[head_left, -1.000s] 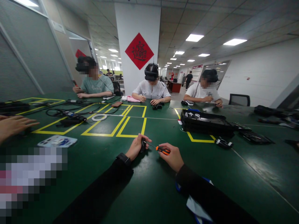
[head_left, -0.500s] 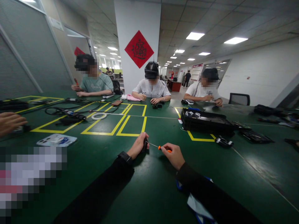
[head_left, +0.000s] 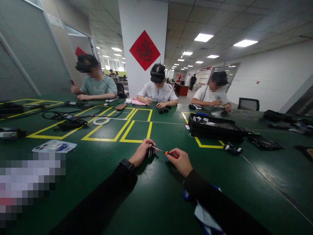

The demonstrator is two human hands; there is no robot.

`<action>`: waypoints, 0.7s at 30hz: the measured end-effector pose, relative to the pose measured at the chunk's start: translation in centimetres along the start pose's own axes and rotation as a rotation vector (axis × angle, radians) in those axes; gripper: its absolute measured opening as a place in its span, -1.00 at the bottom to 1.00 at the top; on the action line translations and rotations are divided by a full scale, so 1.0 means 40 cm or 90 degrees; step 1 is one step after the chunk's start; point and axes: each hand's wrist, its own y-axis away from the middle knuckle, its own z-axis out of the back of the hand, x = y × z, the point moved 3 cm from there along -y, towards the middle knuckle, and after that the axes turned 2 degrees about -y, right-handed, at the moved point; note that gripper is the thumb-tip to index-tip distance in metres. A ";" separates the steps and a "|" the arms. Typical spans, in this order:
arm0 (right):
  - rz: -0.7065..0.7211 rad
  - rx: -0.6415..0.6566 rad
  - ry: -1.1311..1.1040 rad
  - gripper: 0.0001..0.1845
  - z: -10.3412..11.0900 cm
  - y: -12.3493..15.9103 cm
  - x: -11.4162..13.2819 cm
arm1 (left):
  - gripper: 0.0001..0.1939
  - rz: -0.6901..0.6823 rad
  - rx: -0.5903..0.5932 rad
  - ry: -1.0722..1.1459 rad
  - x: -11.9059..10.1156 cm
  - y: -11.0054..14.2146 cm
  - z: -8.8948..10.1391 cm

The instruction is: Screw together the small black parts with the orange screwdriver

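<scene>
A small black thing (head_left: 150, 151) is held in the left hand (head_left: 142, 152); an orange screwdriver (head_left: 171, 154) is held in the right hand (head_left: 180, 162).

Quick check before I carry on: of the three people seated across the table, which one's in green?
The leftmost person is in pale green; the middle person and the rightmost person are both in white.
</scene>
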 end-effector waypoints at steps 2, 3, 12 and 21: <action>-0.005 0.014 -0.001 -0.77 0.002 -0.001 -0.002 | -0.77 -0.004 0.029 0.007 -0.008 0.005 -0.011; -0.004 0.024 0.000 -0.76 0.002 -0.001 -0.002 | -0.74 -0.007 0.044 0.005 -0.013 0.008 -0.016; 0.015 0.040 -0.078 -0.75 -0.003 0.001 0.006 | -0.68 -0.025 0.006 -0.060 -0.017 0.006 -0.017; 0.039 0.078 0.024 -0.73 -0.012 0.009 0.016 | -0.70 -0.058 -0.033 -0.157 -0.024 -0.002 -0.019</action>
